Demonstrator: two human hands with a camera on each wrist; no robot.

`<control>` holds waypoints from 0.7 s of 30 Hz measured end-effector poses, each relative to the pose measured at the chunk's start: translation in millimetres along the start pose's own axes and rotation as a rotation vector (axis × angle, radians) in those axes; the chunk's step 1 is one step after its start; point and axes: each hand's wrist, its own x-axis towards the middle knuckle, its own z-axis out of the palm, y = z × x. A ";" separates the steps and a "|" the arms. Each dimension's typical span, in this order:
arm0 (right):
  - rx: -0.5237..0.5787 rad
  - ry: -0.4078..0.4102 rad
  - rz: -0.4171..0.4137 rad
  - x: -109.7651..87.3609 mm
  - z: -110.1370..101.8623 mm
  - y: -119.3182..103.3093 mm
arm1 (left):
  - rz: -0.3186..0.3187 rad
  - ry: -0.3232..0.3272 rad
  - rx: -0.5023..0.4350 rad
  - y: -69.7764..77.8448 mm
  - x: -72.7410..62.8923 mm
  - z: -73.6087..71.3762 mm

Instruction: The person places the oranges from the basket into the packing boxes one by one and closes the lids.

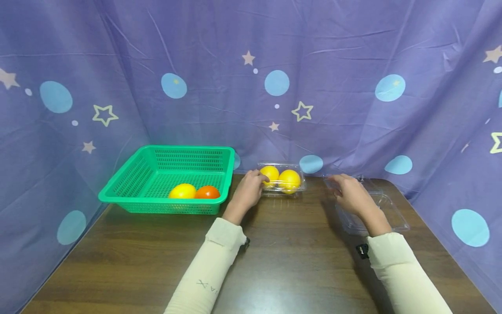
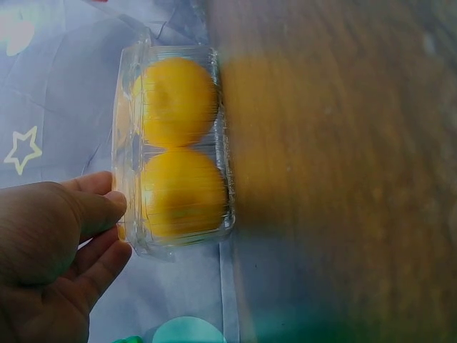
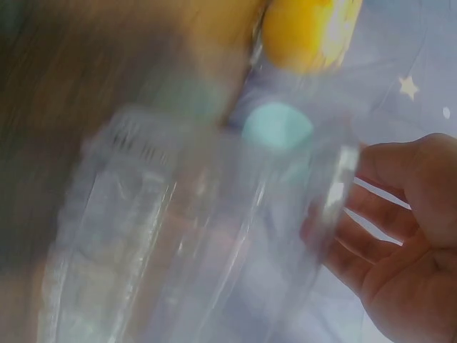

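My left hand [image 1: 246, 189] pinches the edge of a clear plastic clamshell box [image 2: 128, 78] between thumb and fingers. Inside, side by side, lie two round yellow fruits [image 1: 289, 179]; clear plastic covers them. The box stands at the table's back edge, to the right of the basket. Over on the right, my right hand [image 1: 354, 197] grips the rim of another clear plastic clamshell [image 3: 214, 264], thumb on one face and fingers behind it. That clamshell stands open, with no fruit visible in it, and is blurred in the right wrist view.
A green perforated basket [image 1: 164, 202] stands at the back left of the brown wooden table [image 1: 290, 253]. A yellow round fruit [image 1: 182, 191] and a red-orange one [image 1: 208, 192] lie in its front part. A purple patterned curtain [image 1: 219, 87] hangs right behind the table.
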 end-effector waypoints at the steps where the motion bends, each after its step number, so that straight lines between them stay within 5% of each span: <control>1: -0.003 -0.001 0.006 -1.7 -2.5 2.7 | -0.001 -0.001 0.000 -0.1 0.1 0.1; 21: -0.034 -0.103 0.138 -30.0 -31.2 60.6 | -0.035 -0.038 -0.001 -0.2 1.3 -0.8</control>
